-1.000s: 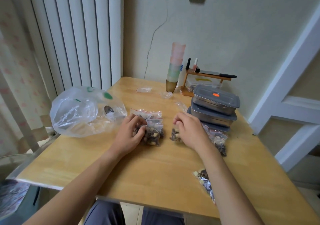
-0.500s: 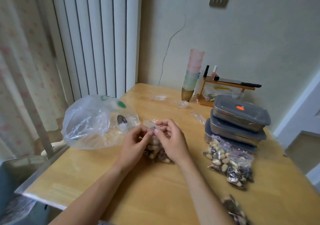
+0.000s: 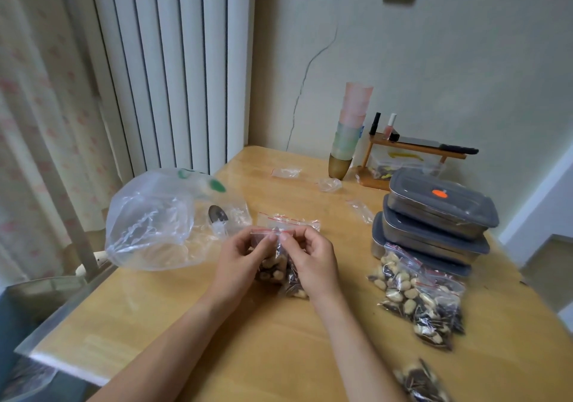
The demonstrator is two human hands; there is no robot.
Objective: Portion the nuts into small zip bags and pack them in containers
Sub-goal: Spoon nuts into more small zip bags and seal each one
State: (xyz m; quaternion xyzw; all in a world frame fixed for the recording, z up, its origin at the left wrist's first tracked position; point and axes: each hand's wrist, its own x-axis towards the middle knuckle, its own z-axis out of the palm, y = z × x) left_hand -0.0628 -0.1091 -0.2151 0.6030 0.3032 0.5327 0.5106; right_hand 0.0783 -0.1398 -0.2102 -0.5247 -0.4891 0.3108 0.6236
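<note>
A small zip bag of nuts (image 3: 277, 265) stands on the wooden table (image 3: 279, 339) between my hands. My left hand (image 3: 240, 260) and my right hand (image 3: 313, 260) both pinch its red zip strip at the top, fingertips meeting at the middle. Another small zip bag (image 3: 288, 219) lies flat just behind it. Filled zip bags (image 3: 417, 294) lie in a pile to the right, in front of three stacked metal containers with grey lids (image 3: 434, 218). One more filled bag (image 3: 420, 383) lies at the near right edge.
A big clear plastic bag (image 3: 161, 218) with a spoon (image 3: 217, 214) inside sits at the left. Empty small bags (image 3: 286, 172) lie at the back. A stack of cups (image 3: 348, 132) and a small wooden rack (image 3: 412, 150) stand by the wall.
My right hand left the pile at the right and came over to the bag in my left hand. Both hands now pinch its zip top. The view shifted left.
</note>
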